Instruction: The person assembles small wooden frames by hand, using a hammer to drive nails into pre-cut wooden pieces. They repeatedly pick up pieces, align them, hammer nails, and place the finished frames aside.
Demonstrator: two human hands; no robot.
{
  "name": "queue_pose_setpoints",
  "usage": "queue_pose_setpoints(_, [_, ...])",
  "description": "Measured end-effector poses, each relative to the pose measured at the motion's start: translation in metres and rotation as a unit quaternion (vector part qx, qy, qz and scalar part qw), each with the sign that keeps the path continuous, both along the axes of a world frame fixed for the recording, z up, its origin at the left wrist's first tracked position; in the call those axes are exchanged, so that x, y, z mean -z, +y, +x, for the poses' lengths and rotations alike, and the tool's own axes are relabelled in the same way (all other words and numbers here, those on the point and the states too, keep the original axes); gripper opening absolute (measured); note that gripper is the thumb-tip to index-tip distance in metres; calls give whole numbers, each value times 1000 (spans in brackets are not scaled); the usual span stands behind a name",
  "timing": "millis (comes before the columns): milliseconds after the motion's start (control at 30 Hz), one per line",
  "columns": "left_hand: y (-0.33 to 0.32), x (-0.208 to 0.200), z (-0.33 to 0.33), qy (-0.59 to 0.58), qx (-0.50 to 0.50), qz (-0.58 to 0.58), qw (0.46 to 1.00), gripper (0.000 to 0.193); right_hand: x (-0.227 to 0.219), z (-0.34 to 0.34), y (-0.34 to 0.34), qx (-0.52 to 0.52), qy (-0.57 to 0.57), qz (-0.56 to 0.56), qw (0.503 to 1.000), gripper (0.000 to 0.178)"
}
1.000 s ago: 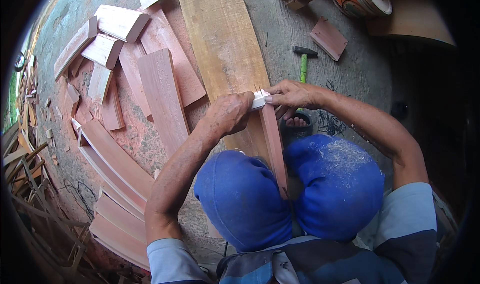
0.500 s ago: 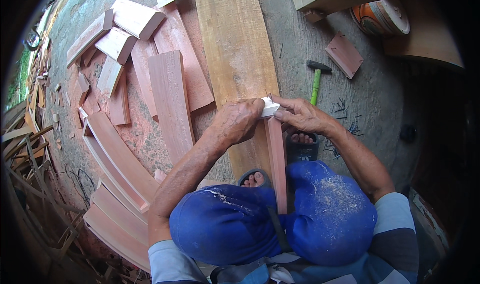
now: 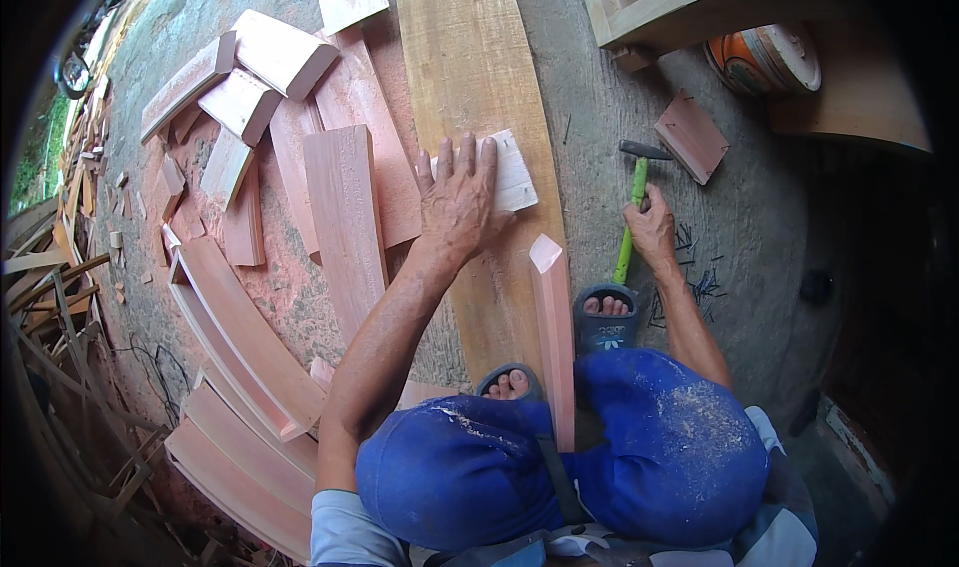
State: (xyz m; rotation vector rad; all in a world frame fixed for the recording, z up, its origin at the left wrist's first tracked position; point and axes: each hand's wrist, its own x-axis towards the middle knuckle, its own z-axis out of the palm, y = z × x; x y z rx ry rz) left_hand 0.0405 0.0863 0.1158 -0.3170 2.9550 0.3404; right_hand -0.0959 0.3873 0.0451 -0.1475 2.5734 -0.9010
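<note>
My left hand (image 3: pixel 462 197) lies with fingers stretched out over a pale wood block (image 3: pixel 514 175), which rests flat on a long yellowish plank (image 3: pixel 479 57). Part of the block is hidden under the palm. To the right, my right hand (image 3: pixel 651 229) is wrapped round the green handle of a hammer (image 3: pixel 637 182); its dark head points away from me, close to the floor. Between my knees stands a narrow reddish wood strip (image 3: pixel 552 337), its pale cut end facing up, touched by neither hand.
Reddish boards (image 3: pixel 342 207) and cut blocks (image 3: pixel 285 52) lie on the left. Curved pieces (image 3: pixel 245 322) are stacked nearer. Loose nails (image 3: pixel 704 285) are scattered right of my sandal (image 3: pixel 604 332). A small board with nails (image 3: pixel 692 137), an orange-and-white bucket (image 3: pixel 764 59) and a wooden frame (image 3: pixel 699 12) stand beyond.
Both hands held the pale block at the strip's upper end. Now the block lies on the plank under my left hand, and my right hand has moved right and taken hold of the hammer.
</note>
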Motion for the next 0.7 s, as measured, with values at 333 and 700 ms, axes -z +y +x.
queue_pose_setpoints(333, [-10,8,2,3,2,16,1000,109,-83,43,-36,-381,228,-118,888,76])
queue_pose_setpoints(700, [-14,20,5,20,5,9,1000,107,-100,48,-60,-414,271,-88,864,83])
